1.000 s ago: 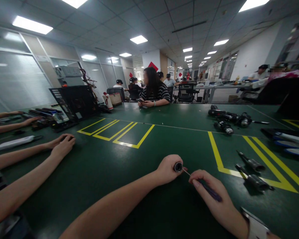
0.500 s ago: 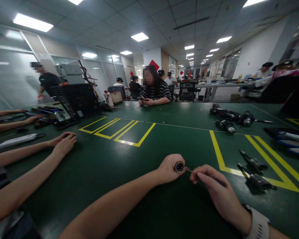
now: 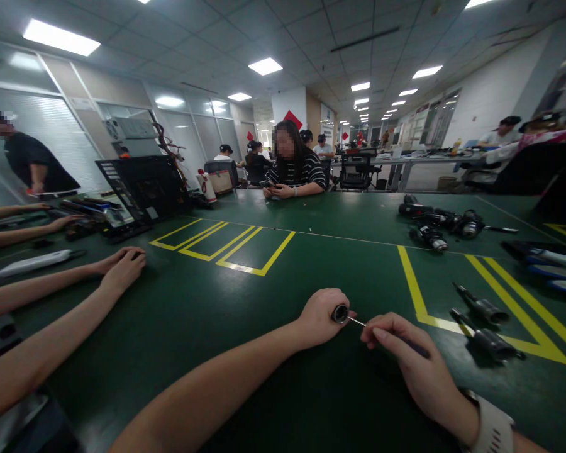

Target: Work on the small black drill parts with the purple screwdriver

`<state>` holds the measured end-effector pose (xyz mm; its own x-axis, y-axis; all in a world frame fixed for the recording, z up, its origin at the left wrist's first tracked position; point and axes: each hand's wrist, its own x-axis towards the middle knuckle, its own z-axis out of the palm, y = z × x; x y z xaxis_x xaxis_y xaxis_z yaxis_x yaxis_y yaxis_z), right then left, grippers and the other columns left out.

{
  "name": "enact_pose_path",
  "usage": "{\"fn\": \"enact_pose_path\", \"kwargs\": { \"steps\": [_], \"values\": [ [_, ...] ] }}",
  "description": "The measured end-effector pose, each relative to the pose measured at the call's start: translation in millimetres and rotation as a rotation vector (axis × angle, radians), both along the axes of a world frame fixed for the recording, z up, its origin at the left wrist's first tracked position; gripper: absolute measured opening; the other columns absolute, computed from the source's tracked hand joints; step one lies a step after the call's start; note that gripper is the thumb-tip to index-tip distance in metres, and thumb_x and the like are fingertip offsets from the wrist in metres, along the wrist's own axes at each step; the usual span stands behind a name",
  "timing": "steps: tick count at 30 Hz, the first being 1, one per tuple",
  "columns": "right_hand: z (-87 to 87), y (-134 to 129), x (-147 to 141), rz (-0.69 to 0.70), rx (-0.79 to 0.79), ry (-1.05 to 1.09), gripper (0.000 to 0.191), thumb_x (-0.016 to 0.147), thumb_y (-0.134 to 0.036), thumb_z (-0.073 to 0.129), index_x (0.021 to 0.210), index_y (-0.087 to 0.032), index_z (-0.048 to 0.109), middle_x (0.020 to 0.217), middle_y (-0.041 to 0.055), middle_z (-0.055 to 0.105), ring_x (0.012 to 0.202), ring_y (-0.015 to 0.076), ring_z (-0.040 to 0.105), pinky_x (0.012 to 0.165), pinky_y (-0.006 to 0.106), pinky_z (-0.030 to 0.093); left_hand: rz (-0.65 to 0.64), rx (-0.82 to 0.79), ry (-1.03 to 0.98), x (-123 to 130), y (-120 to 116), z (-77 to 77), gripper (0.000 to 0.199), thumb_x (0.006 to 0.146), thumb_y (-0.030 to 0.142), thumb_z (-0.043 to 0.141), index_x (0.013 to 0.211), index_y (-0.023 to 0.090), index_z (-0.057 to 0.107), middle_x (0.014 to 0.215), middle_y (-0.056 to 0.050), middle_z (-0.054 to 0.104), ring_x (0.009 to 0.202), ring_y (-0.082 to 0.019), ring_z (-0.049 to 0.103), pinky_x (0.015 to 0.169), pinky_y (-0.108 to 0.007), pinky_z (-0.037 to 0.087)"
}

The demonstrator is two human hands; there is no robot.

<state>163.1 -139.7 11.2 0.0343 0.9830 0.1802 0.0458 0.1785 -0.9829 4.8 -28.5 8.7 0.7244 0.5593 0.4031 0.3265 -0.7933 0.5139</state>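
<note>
My left hand is closed around a dark cylindrical part whose round, open metal end faces me. The rest of that part is hidden in the fist. My right hand pinches a thin-shafted screwdriver, its dark handle mostly covered by the palm. The bright shaft points left toward the ring-shaped end; its tip is by the ring's lower right edge, and I cannot tell whether they touch. To the right lie two dark metal tool heads, one farther and one nearer, with narrow stems.
Several black power-tool bodies lie at the back right of the green table. Yellow tape marks outlines on it. Another person's hands rest at the left, near a white elongated device. A person in stripes sits opposite.
The screwdriver's tip has shifted from the ring's opening to its lower right edge, and the ring has turned slightly. The walking person at the far left has moved left.
</note>
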Motion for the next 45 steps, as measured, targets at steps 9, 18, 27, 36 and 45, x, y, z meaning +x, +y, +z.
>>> {"fn": "enact_pose_path", "kwargs": {
  "steps": [9,18,27,36,45],
  "values": [
    [-4.0,0.4,-0.3,-0.004,-0.016,0.118,0.017,0.085,-0.032,0.054,0.078,-0.02,0.065,0.078,0.0032,0.064,0.076,0.0192,0.057,0.07,0.033,0.044,-0.048,-0.072,-0.046,-0.5,1.1,1.2,0.018,0.078,0.027,0.059,0.067,0.016,0.051,0.066,0.002,0.049,0.061,-0.01,0.046,0.058,-0.023,0.038],
    [-2.2,0.0,-0.2,-0.013,-0.025,-0.009,0.019,0.083,-0.035,0.056,0.076,-0.02,0.065,0.077,0.0034,0.064,0.074,0.0198,0.057,0.068,0.033,0.045,-0.003,0.048,0.015,0.3,1.2,-3.8,0.018,0.081,0.027,0.058,0.067,0.016,0.052,0.066,0.001,0.052,0.062,-0.012,0.047,0.061,-0.025,0.037],
    [0.5,3.5,-1.0,0.004,-0.098,0.256,0.016,0.08,-0.031,0.059,0.074,-0.019,0.066,0.075,0.0038,0.064,0.073,0.0193,0.056,0.067,0.033,0.045,-0.081,-0.063,-0.062,-0.4,2.5,-1.7,0.018,0.078,0.026,0.059,0.066,0.016,0.05,0.065,0.002,0.05,0.061,-0.011,0.047,0.06,-0.023,0.038],
    [-6.6,-0.1,1.0,-0.011,-0.035,0.002,0.019,0.084,-0.035,0.056,0.076,-0.021,0.065,0.076,0.0021,0.063,0.075,0.0191,0.055,0.069,0.032,0.042,0.049,0.028,0.06,0.4,1.2,-3.9,0.016,0.079,0.027,0.059,0.068,0.016,0.054,0.068,0.001,0.052,0.063,-0.012,0.048,0.06,-0.024,0.037],
    [-3.1,2.4,-1.1,0.023,-0.081,0.163,0.016,0.083,-0.033,0.057,0.078,-0.021,0.066,0.079,0.0029,0.064,0.078,0.0198,0.056,0.072,0.033,0.042,-0.005,-0.08,-0.064,0.2,3.6,-3.9,0.02,0.077,0.026,0.061,0.065,0.016,0.049,0.065,0.002,0.048,0.06,-0.01,0.046,0.057,-0.021,0.036]
  ]
}}
